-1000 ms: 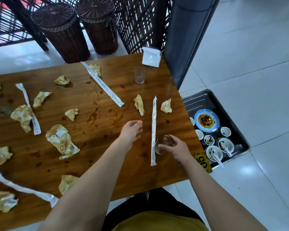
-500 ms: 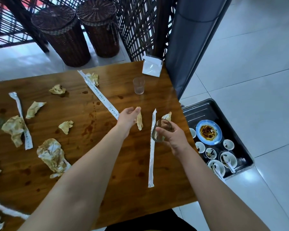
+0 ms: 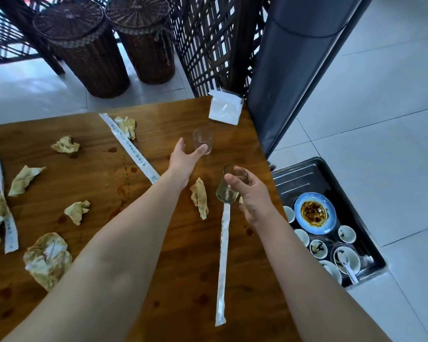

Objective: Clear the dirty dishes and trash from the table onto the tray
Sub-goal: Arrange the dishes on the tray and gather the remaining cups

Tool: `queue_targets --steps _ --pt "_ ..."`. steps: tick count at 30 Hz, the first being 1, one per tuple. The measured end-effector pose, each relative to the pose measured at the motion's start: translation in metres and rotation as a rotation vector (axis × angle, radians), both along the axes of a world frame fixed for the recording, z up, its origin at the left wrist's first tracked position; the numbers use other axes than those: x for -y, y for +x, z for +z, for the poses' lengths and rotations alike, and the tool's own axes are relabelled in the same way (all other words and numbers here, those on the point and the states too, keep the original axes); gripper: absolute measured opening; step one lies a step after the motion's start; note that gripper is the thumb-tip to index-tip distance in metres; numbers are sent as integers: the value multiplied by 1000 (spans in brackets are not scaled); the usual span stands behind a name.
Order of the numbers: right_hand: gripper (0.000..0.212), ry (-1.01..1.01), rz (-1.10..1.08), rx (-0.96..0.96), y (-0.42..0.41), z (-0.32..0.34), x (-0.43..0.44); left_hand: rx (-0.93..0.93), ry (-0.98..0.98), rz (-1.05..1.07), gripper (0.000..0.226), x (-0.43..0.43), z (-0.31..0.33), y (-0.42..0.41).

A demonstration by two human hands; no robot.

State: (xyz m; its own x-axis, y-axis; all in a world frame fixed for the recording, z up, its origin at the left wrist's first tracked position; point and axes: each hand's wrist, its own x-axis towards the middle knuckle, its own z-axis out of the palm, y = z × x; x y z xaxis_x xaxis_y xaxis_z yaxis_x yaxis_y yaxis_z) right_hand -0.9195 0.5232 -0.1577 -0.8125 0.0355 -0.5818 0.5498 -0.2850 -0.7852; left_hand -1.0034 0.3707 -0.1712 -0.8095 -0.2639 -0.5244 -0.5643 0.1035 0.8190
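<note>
Wide-open grip on the left hand (image 3: 184, 159), and the upright glass (image 3: 202, 138) stands right at its one o'clock, thumb at the near wall, contact unclear; right hand (image 3: 251, 193) grips a tilted glass (image 3: 229, 186) above the counter (image 3: 158, 243), tray (image 3: 307, 174) at four o'clock

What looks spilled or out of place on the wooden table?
Brown stains spot the table near its middle. Stained crumpled napkins lie scattered among long paper wrappers, one napkin beside the glass held in the right hand.
</note>
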Motion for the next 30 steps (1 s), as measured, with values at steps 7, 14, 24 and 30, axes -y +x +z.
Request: queue_targets --steps 7,14,24,30 --pt "48 -39 -48 72 -20 -10 -4 -34 6 -60 85 -10 -24 -26" --pt "51 -4 -39 79 -26 -18 -9 -56 -41 -65 77 -11 -38 -44" --pt "54 -6 -9 88 -16 -23 3 -83 -43 -26 66 -1 -37 -31" --pt "56 -1 20 40 -6 -6 7 -85 -18 -32 61 13 -16 -2"
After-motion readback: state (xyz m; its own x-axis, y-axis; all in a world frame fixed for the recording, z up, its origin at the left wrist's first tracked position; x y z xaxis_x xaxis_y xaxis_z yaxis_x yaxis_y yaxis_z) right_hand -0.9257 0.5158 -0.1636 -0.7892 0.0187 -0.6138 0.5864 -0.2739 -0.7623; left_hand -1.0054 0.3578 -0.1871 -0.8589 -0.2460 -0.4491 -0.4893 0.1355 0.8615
